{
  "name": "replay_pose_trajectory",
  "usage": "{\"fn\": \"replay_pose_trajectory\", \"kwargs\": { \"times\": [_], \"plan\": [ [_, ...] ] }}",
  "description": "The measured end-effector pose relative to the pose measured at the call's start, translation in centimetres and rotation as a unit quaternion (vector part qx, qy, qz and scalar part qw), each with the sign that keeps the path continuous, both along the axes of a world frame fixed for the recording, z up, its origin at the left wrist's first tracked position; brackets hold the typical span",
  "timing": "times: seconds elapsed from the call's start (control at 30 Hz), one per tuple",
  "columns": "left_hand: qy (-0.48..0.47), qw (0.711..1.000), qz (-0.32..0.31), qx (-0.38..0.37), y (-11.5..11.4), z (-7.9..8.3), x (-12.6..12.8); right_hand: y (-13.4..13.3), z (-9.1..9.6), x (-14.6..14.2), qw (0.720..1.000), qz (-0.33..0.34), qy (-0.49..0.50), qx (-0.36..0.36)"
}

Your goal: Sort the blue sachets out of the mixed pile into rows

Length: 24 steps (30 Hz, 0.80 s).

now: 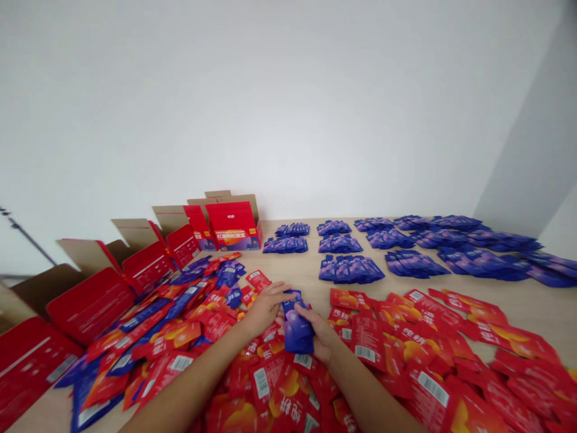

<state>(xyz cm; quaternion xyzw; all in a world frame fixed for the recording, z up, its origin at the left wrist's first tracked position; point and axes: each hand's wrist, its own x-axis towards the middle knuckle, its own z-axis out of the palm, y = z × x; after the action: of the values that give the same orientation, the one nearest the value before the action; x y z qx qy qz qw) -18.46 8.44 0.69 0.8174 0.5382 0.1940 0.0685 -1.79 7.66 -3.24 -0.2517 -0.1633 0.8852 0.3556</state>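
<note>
Over the heap of pouches at the middle of the table, my right hand [323, 338] grips a small stack of blue pouches [297, 331], its thumb across their front. My left hand [267, 307] is bent at the upper left edge of the same pouches, its fingertips touching them near the top. Whether those fingers pinch a pouch is hard to see. Below both hands lie loose red pouches [288, 385] with orange fruit prints and white barcode labels. A mixed pile of red and blue pouches [180, 325] spreads out left of my left forearm.
Open red cartons [232, 225] stand in a row along the left side and back. Blue pouches in fanned groups [349, 269] line the back and right of the wooden table [288, 264]. More red pouches [433, 343] cover the front right. A white wall rises behind.
</note>
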Motion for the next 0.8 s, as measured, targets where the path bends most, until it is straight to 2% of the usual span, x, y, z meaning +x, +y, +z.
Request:
{"fn": "replay_pose_trajectory", "kwargs": {
  "times": [0.07,0.17,0.27,0.37,0.47,0.6,0.7,0.8],
  "plan": [
    [-0.012,0.999,0.029,0.008,0.4,0.0,-1.2,0.1,0.0,-0.1,1.0,-0.006,-0.008,0.002],
    [0.01,0.988,0.154,-0.005,1.9,0.4,-4.9,0.2,-0.1,-0.1,1.0,-0.008,-0.017,0.009],
    [0.061,0.954,0.29,-0.037,3.7,0.8,-9.3,0.2,0.0,0.0,1.0,-0.009,-0.015,0.0],
    [0.103,0.925,0.36,-0.07,5.1,0.5,-12.5,0.2,0.3,0.1,1.0,-0.007,-0.008,-0.029],
    [0.135,0.907,0.386,-0.102,5.8,-0.4,-13.5,0.1,0.7,0.3,0.999,-0.014,-0.006,-0.052],
    [0.151,0.899,0.393,-0.117,6.1,-1.1,-12.8,0.0,0.8,0.3,0.998,-0.014,0.002,-0.064],
    [0.139,0.907,0.386,-0.101,5.8,-0.3,-12.2,0.1,0.6,0.3,0.998,-0.018,0.013,-0.059],
    [0.105,0.925,0.36,-0.064,5.1,1.7,-11.9,0.2,0.2,0.2,0.998,-0.022,0.017,-0.061]
  ]
}}
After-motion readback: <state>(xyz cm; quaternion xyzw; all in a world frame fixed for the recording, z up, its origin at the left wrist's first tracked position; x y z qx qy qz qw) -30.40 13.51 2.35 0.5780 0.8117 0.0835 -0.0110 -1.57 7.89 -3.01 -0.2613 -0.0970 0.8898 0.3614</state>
